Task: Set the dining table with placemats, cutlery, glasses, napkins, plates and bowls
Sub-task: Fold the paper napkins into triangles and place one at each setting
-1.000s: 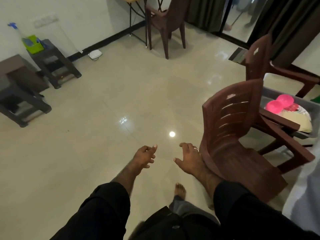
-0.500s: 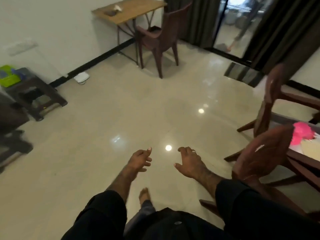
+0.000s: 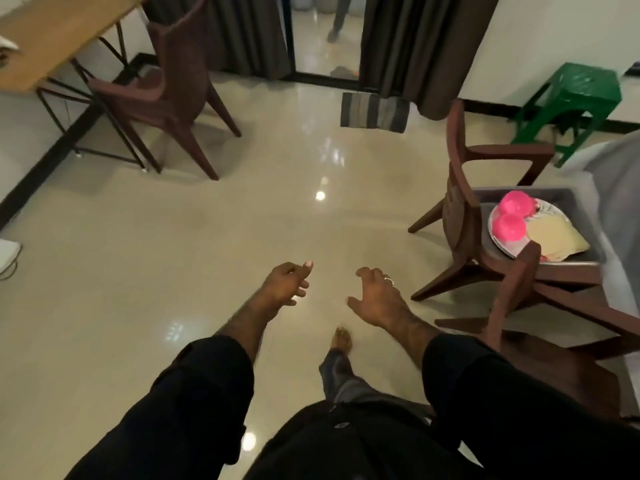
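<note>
Both our hands are empty, held out in front over the floor. Our left hand has its fingers loosely curled, thumb up, nothing in it. Our right hand is spread with the fingers half bent, palm down, also gripping nothing; a ring shows on one finger. The two hands are near each other but apart, black sleeves pushed up on both forearms. One bare foot is on the tiled floor below and between them.

Task items are to our right, well clear of either hand: a grey tray sits on the seat of a brown armchair. In the tray lies a patterned plate with two pink bowls on it, mouths down, touching one another, and a pale yellow cloth just beside them, partly over the plate. A second brown chair stands closer to us, its arm crossing in front of the tray's near edge.

Far left: a wooden table with a third brown chair pulled up to it. Far right: a green stool against the wall. Dark curtains and a striped mat mark the doorway ahead.
</note>
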